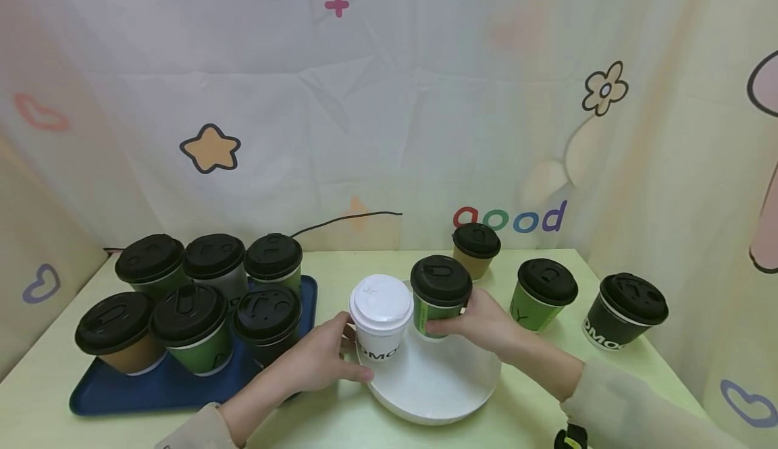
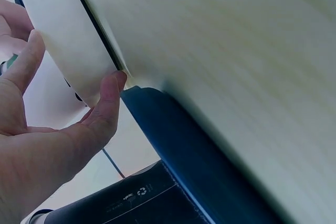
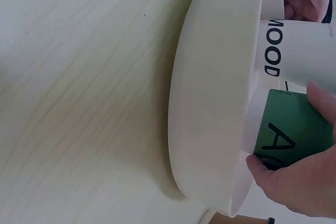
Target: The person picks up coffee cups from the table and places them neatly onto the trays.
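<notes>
My left hand (image 1: pixel 322 358) rests at the left side of a white round dish (image 1: pixel 434 388), thumb and fingers curved along its rim. In the left wrist view the thumb (image 2: pixel 111 85) touches the dish's lower edge. Beside that hand stands a white paper cup (image 1: pixel 379 327) with a white lid, upright on the dish. With my right hand (image 1: pixel 480 327) I grip a green paper cup (image 3: pixel 294 124) with a black lid (image 1: pixel 442 280), thumb and fingers around its lower part. Its base is at the dish surface, right of the white cup.
On the left, a dark blue tray (image 1: pixel 121 395) carries several black-lidded cups in two rows. Right of the dish stand a green cup (image 1: pixel 537 300) and a black cup (image 1: pixel 616 321). A brown cup (image 1: pixel 476 253) stands behind the dish. A patterned curtain (image 1: pixel 365 131) hangs behind the table.
</notes>
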`<state>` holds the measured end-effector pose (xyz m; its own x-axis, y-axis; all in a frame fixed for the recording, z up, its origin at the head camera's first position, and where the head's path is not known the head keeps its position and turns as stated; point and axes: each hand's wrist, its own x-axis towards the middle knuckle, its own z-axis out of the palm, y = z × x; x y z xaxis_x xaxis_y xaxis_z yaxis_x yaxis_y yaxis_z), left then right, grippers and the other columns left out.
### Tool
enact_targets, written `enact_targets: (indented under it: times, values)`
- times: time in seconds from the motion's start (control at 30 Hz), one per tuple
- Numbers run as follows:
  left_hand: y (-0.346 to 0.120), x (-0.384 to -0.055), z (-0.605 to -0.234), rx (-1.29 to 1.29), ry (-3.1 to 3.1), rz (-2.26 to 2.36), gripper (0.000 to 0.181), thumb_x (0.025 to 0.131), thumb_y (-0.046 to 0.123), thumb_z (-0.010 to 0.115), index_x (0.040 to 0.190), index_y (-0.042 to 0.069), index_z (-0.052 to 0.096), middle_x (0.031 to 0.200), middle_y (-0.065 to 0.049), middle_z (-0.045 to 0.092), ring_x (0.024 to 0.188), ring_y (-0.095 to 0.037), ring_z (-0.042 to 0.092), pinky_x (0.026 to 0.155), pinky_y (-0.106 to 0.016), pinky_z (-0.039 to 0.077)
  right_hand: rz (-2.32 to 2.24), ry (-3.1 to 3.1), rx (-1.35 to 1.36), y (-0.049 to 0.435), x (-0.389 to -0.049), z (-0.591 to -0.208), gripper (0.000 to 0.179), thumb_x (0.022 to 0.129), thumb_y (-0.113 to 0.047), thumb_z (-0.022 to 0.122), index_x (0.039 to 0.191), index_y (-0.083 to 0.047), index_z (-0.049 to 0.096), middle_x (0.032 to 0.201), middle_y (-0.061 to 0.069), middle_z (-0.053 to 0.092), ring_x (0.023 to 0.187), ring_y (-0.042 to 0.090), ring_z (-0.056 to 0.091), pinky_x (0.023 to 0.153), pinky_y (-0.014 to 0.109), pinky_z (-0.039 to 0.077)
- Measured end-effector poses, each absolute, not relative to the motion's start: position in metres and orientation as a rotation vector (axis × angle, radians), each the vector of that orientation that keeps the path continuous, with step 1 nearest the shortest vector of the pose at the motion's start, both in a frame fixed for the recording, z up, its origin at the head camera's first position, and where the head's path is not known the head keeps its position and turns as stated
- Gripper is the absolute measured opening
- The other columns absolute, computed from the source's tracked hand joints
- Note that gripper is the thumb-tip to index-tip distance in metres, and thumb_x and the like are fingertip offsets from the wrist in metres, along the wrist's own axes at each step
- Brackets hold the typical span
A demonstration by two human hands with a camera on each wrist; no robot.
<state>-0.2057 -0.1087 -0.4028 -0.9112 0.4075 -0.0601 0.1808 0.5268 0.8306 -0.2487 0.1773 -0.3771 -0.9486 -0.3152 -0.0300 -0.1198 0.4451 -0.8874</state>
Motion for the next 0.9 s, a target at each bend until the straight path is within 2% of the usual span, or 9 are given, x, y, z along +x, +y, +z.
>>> enact_targets:
  times: [0.17,0.57,0.73,0.9]
  values:
    - [-0.108,-0.205,-0.403,0.484,2.527,1.319,0.072,0.078,0.018,0.093,0.131,-0.006,0.049,0.115,-0.013,0.063,0.107,-0.031,0.061,0.09,-0.049,0.052,-1.544,2.481,-0.382,0.173,-0.252,-0.383,0.074,0.075,-0.008,0.092,0.14,-0.009,0.059,0.136,0.01,0.063,0.129,0.031,0.053,0.114,0.058,0.031]
    - [-0.107,-0.206,-0.403,0.469,2.529,1.313,0.072,0.078,0.02,0.093,0.13,-0.005,0.05,0.115,-0.012,0.063,0.107,-0.031,0.062,0.09,-0.048,0.052,-1.578,2.517,-0.362,0.163,-0.266,-0.391,0.076,0.072,-0.005,0.093,0.139,-0.008,0.057,0.133,0.01,0.064,0.123,0.029,0.055,0.113,0.055,0.034]
    - [-0.106,-0.206,-0.401,0.452,2.521,1.312,0.072,0.078,0.02,0.093,0.13,-0.005,0.049,0.115,-0.012,0.062,0.108,-0.031,0.062,0.091,-0.048,0.052,-1.603,2.508,-0.389,0.16,-0.27,-0.394,0.078,0.073,-0.006,0.093,0.141,-0.008,0.056,0.133,0.01,0.064,0.116,0.027,0.057,0.109,0.05,0.038]
    - [-0.106,-0.206,-0.401,0.437,2.534,1.286,0.071,0.077,0.021,0.093,0.127,-0.005,0.051,0.115,-0.012,0.062,0.101,-0.027,0.061,0.087,-0.046,0.052,-1.599,2.521,-0.372,0.156,-0.273,-0.397,0.077,0.074,-0.009,0.093,0.141,-0.01,0.056,0.132,0.008,0.064,0.113,0.026,0.057,0.106,0.049,0.04]
